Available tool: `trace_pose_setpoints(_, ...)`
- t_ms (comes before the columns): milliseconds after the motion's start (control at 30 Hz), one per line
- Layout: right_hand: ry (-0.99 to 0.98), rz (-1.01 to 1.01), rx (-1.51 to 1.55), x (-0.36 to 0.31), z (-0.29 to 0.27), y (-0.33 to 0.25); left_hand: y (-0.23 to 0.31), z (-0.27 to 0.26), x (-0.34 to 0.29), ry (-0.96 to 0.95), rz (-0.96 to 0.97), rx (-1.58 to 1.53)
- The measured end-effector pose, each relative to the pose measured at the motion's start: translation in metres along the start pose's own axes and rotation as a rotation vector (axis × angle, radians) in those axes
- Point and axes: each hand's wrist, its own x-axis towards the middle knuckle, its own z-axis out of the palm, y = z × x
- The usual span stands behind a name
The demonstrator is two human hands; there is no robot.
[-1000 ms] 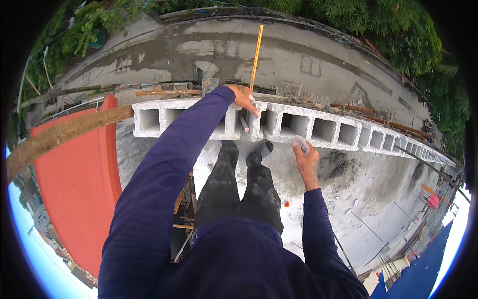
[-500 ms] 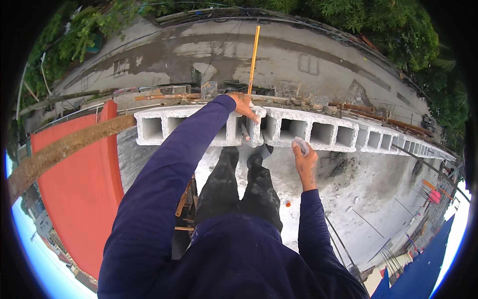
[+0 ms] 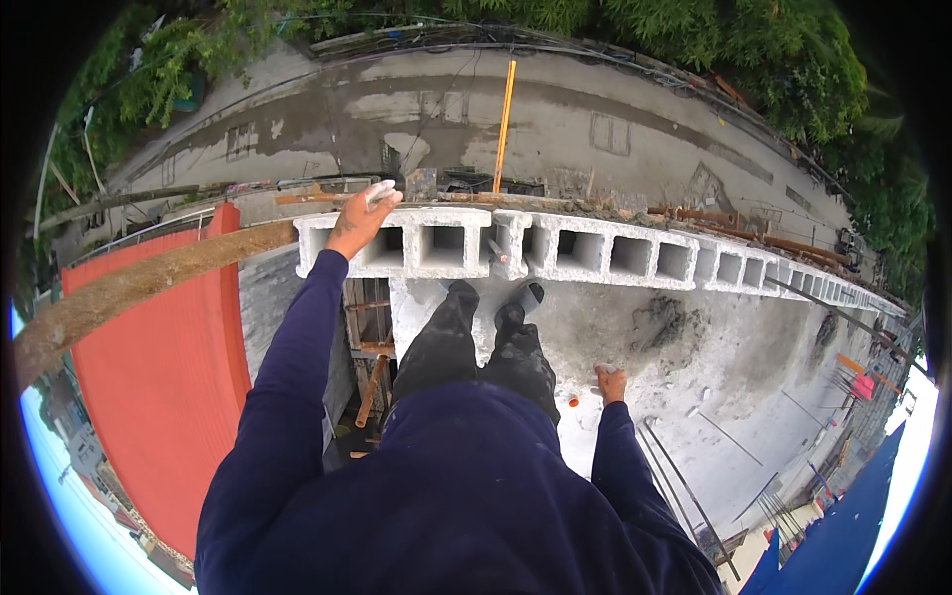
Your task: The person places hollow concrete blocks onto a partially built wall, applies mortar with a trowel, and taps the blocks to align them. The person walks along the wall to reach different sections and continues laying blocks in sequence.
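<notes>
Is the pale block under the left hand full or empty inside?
Not full to the top: the block has open holes with their bare sides showing. I can't tell what's deep down.

1 fisheye view faces steeply down from the head, the torso (image 3: 466, 476) close below, the block wall (image 3: 618, 256) farther out.

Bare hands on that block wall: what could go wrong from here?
1. Scrapes: the bare left hand is at the row of rough grey hollow concrete blocks; their edges might graze it.
2. Misstep: a dark, narrow opening lies beside the dust-marked black trousers; a foot could perhaps slip in.
3. Falling debris: the grey, patchy pavement beyond the blocks looks lower; a dislodged fragment might drop there.
</notes>
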Motion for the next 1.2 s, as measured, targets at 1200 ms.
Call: trace_pose_setpoints(1200,0.282,-0.564,0.23,-0.056,0.143,-0.277,0.028,0.12,-0.07,0.226,0.128,0.228)
